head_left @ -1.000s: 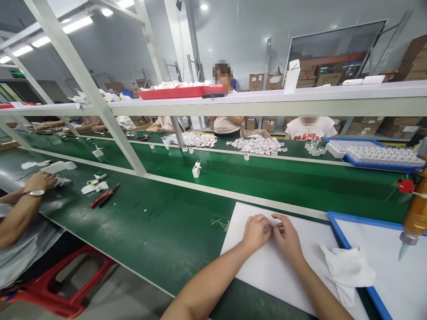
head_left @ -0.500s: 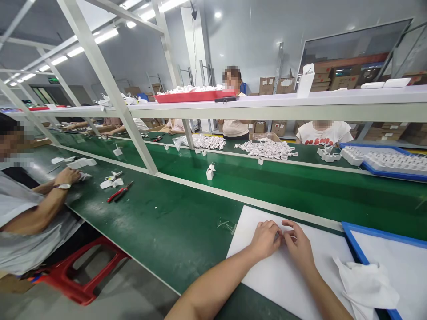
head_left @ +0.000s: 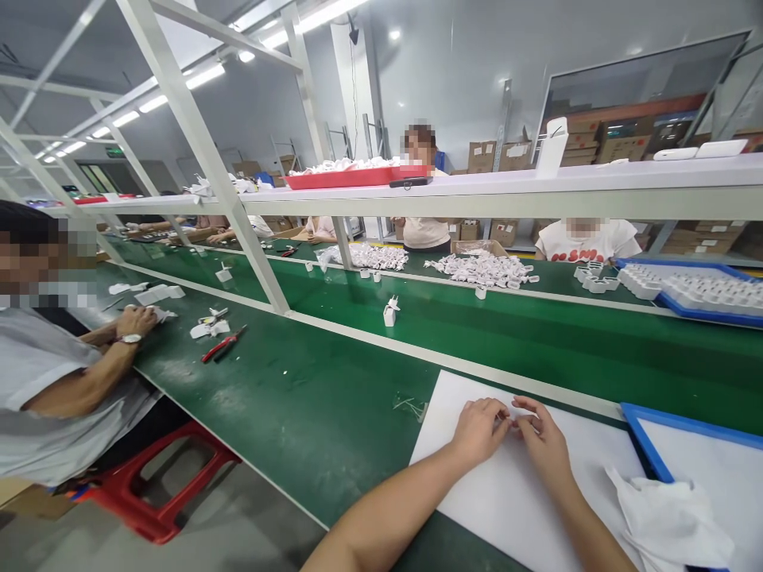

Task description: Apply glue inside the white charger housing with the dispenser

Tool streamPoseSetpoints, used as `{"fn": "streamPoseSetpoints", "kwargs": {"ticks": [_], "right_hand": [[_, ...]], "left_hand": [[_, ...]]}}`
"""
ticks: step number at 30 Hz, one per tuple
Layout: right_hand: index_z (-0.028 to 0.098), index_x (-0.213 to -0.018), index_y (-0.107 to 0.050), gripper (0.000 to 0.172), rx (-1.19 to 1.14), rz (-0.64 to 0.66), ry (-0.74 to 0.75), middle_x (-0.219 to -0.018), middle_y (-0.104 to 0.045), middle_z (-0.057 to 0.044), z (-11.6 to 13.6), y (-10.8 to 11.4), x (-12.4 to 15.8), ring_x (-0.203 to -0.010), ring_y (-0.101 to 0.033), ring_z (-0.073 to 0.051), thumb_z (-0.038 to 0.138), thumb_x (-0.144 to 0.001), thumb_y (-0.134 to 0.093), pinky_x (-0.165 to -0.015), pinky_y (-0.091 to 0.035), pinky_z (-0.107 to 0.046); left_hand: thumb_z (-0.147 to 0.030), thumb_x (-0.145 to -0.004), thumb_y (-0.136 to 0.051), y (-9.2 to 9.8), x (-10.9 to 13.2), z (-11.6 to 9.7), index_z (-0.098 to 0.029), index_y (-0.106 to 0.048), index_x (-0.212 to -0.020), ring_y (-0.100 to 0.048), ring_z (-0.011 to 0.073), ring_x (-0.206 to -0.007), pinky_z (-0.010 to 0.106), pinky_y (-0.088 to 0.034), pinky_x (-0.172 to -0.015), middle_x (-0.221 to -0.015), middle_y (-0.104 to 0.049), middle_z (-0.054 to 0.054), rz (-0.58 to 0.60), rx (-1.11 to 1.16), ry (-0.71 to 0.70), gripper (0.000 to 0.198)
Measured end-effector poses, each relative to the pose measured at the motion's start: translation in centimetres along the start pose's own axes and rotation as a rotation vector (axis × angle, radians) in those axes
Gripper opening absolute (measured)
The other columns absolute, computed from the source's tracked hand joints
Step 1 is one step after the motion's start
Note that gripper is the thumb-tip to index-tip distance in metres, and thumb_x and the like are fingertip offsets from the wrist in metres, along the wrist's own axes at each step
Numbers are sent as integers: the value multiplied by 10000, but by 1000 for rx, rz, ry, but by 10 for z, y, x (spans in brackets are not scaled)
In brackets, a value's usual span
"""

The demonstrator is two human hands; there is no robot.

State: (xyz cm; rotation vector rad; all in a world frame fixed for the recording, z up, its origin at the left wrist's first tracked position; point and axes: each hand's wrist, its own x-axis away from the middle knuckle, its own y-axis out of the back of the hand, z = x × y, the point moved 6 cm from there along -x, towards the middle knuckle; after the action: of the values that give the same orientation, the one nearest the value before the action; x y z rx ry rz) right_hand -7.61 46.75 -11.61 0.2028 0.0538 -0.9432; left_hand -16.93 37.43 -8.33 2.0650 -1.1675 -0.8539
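My left hand [head_left: 480,433] and my right hand [head_left: 544,445] meet fingertip to fingertip over a white sheet [head_left: 489,496] on the green bench. The fingers of both hands are curled into a pinch. Whatever lies between the fingertips is too small or too hidden to name. To the right of my right hand lies a crumpled white cloth [head_left: 671,516], partly over a blue-edged tray [head_left: 649,449]. Thin clear strands [head_left: 410,407] rest by the sheet's left edge.
A white part [head_left: 390,311] stands on the green belt [head_left: 536,342] beyond a pale rail. Red-handled pliers [head_left: 223,345] lie to the left, near a co-worker's hands [head_left: 136,320]. Piles of small white parts [head_left: 486,268] and a shelf [head_left: 465,193] are across the belt.
The whole scene has shifted slightly right and down in view. My hands stay together over the sheet, with the fingertips slightly further apart. The white part on the belt appears slightly further right.
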Motion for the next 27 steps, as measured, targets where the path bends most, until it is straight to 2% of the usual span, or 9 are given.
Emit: {"fn": "streamPoseSetpoints", "kwargs": {"ticks": [9, 16, 27], "right_hand": [[207, -1070, -565, 407, -36, -3, -56, -1074, -629, -81, -10, 1, -4, -580, -595, -162, 387, -707, -527, -517, -495, -293], [222, -1086, -555, 412, -21, -3, -54, -1068, -627, -61, -12, 1, -3, -753, -637, -205, 406, -718, -526, -664, -516, -325], [222, -1069, -555, 403, 24, -20, -26, -1023, -635, -49, 2, 2, -1, -735, -631, -199, 404, -713, -513, -640, -505, -322]], "left_hand": [[-223, -863, -573, 0, 2, -4, -214, -587, -981, -630, 166, -915, 313, -428, -852, -978, -677, -13, 20, -10, -19, 119], [-212, -857, -580, -1, 2, -8, -206, -595, -977, -629, 181, -906, 330, -431, -850, -978, -679, -2, 34, -64, -46, 121], [-199, -882, -535, -3, 2, -12, -206, -608, -1007, -621, 199, -949, 344, -428, -871, -1003, -683, 18, 48, -114, -78, 144]]}}
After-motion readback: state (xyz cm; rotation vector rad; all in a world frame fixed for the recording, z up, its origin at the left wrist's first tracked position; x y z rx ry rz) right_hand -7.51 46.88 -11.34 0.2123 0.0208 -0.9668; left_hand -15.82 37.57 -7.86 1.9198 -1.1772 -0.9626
